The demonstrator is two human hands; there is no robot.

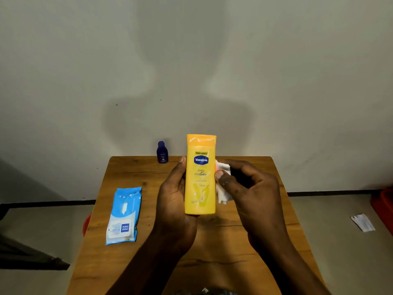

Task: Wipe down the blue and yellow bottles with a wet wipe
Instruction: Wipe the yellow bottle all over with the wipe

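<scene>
My left hand [172,194] holds the yellow bottle [201,177] upright above the table [131,173], cap up, while my right hand [244,188] pinches the wet wipe [223,188] against its right edge. I'd press firmly and turn the bottle; the blue bottle [162,152] waits at the far edge

Left hand [173,194] cupped upright, fingers curled — right hand [247,189] pinched, thumb forward, forearms converging.

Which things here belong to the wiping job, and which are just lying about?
Job: yellow bottle in left hand; wet wipe in right hand; blue bottle; wipes pack.
Lying about: paper scrap on floor; red object.
</scene>
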